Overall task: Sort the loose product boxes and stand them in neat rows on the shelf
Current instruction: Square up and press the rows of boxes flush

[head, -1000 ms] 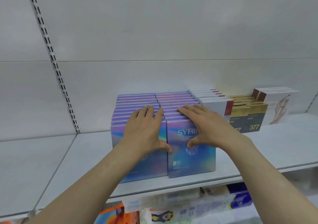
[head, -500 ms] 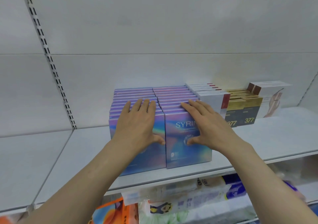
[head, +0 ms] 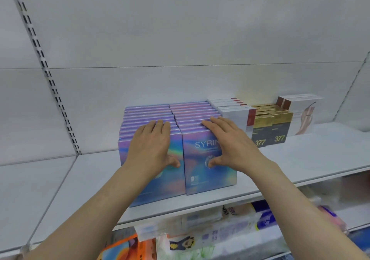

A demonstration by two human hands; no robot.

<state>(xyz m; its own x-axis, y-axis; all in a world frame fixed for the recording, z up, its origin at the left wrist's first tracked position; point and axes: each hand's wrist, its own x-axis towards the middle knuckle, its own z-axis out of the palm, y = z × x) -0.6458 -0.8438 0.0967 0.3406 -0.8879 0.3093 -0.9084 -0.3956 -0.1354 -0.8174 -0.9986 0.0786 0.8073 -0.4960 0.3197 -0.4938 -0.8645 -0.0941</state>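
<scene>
Two rows of iridescent blue-purple boxes stand upright on the white shelf (head: 300, 159), side by side. My left hand (head: 152, 143) lies flat with straight fingers over the top edges and front face of the left row (head: 146, 111). My right hand (head: 230, 141) rests the same way on the right row (head: 192, 109), its thumb on the front box marked SYRIN (head: 202, 171). Both hands press on the boxes; neither curls round one.
To the right stand a row of white boxes with red stripes (head: 238, 113), gold-and-black boxes marked 377 (head: 270, 127), and white boxes with a hand picture (head: 302, 113). A slotted upright (head: 46, 69) runs up the back wall at left. Packaged goods (head: 200, 235) fill the shelf below.
Both hands have stayed on the two front boxes with barely any shift. The view has drifted a little, so the rows sit slightly higher and further left in the frame.
</scene>
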